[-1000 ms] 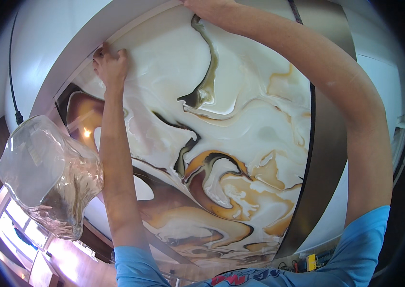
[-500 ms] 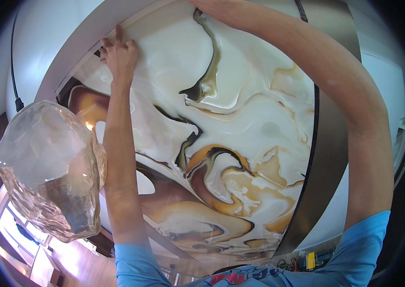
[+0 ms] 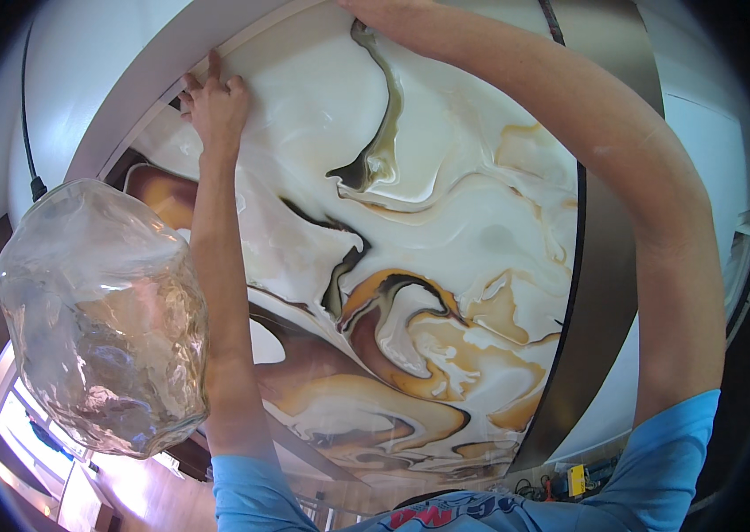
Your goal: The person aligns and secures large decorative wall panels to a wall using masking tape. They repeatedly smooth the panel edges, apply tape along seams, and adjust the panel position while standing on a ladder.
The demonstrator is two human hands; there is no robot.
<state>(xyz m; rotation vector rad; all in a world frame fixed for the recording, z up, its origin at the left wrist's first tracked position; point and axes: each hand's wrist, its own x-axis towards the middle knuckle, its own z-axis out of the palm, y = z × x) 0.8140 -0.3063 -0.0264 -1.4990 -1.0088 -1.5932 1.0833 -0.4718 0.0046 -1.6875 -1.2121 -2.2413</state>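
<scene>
A large glossy panel point(image 3: 446, 230) with a marbled pattern in white, amber, brown and black stretches out before me. At its upper left edge my left hand point(image 3: 218, 111) rests with fingers apart, the index fingertip reaching the pale border strip point(image 3: 255, 29). A narrow dark gap shows beside those fingers. My right arm bends across the panel's upper right, and my right hand point(image 3: 388, 12) lies at its top edge. The picture's upper rim cuts off most of the right hand's fingers, so their grip is hidden.
A clear, rippled glass pendant lamp point(image 3: 100, 319) hangs from a black cord point(image 3: 24, 115), close against my left forearm. A bronze metallic strip point(image 3: 610, 293) borders the panel's right side. Tools, including a yellow item point(image 3: 577, 480), lie low at the right. A bright window stands lower left.
The glass lamp has swung slightly right and now overlaps my left forearm more. My hands keep their places on the panel; the whole view has shifted a little.
</scene>
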